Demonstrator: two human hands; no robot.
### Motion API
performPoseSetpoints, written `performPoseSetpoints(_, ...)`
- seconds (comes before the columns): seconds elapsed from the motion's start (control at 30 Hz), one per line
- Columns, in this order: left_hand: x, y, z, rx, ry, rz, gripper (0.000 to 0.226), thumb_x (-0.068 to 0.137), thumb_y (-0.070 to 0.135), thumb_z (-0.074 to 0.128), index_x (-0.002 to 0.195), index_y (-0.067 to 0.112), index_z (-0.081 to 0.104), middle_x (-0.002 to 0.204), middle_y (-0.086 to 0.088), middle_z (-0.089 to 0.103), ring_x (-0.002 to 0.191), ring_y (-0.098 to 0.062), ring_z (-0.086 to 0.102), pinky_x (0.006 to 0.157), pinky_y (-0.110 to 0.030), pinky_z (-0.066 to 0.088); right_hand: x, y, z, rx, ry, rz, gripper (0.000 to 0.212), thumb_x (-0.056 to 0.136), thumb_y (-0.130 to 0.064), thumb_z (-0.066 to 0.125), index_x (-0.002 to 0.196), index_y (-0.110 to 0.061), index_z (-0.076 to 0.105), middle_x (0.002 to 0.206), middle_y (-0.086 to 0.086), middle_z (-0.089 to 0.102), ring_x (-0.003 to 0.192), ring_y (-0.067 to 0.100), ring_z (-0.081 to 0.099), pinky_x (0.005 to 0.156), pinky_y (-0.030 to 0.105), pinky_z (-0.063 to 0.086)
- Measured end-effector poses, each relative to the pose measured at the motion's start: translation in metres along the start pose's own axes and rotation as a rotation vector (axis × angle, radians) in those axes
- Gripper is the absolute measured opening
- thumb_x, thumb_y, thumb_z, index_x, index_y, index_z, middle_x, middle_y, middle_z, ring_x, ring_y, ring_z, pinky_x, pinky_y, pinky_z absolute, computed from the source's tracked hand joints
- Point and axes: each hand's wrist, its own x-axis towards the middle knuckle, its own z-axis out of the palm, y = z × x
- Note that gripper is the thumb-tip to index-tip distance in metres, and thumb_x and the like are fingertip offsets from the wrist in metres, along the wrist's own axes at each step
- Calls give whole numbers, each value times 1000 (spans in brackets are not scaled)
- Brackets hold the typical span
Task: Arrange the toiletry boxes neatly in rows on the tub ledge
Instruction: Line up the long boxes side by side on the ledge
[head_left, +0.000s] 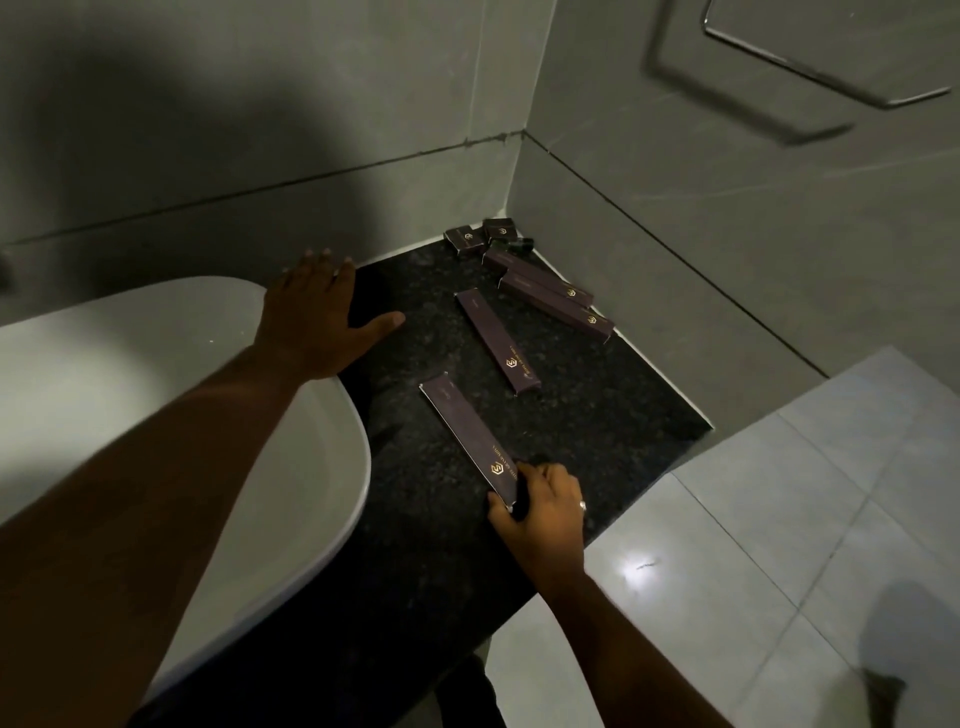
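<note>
Four long boxes (497, 339), three small boxes (466, 240) lying on ledge (597, 415); right hand (540, 512) gripping nearest long box (470, 439); left hand (317, 317) resting flat, released.

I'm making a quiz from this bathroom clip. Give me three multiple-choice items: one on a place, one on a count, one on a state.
1. Where do the small boxes lie?
A. in the far corner of the ledge
B. inside the tub
C. on the floor tiles

2. How many long boxes are on the ledge?
A. two
B. four
C. six

3. What is the right hand doing?
A. resting open on the floor
B. gripping one end of the nearest long box
C. holding the wall rail

Key: 1 A, they cluster where the walls meet. 2 B, two lie loose and two lie by the wall. 3 B, its fingers close on the box end.
</note>
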Motion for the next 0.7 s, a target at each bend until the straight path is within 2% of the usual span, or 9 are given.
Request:
performPoseSetpoints(0.1,0,0,0,-1,7,4,115,68,88,15,151,8,18,161,-21,17,149,-36,11,120,-52,12,8,-2,-2,144,34,90,78,75,-69,52,136,-20,49,116,-3,50,103,8,44,83,23,41)
performPoseSetpoints(0.17,1,0,0,9,16,4,115,69,88,15,150,7,19,160,-21,18,149,-37,13,120,-52,13,30,-4,-7,250,82,180,83,75,-71,50,140,-21,42,121,-1,46,110,12,46,91,29,45)
performPoseSetpoints(0.23,2,0,0,16,19,8,115,69,88,14,150,6,20,160,-22,19,148,-37,14,120,-52,14,62,-6,-13,242,103,209,83,76,-67,53,142,-19,39,126,5,46,116,21,48,97,35,44)
performPoseSetpoints(0.33,2,-1,2,22,24,4,116,68,90,10,150,8,20,160,-21,19,148,-36,14,120,-52,13,112,-8,-20,119,27,198,87,77,-63,59,145,-14,33,133,12,43,123,30,44,102,42,43)
performPoseSetpoints(0.43,3,-1,5,38,44,3,115,69,90,10,150,9,22,159,-20,22,148,-36,16,119,-53,15,147,-10,-19,12,-55,164,84,77,-64,59,139,-12,41,133,14,44,120,33,45,99,45,44)
performPoseSetpoints(0.53,6,-3,7,28,68,3,113,70,90,13,149,9,22,159,-20,24,147,-37,18,118,-54,17,164,-12,-15,-70,-66,91,64,79,-61,58,124,-15,56,126,14,49,112,33,48,91,44,48)
performPoseSetpoints(0.7,9,-6,10,40,61,10,110,72,89,15,150,11,20,159,-20,24,148,-36,17,117,-55,18,151,2,-12,-16,-15,51,53,81,-53,59,120,-17,61,114,9,52,106,27,48,84,35,44)
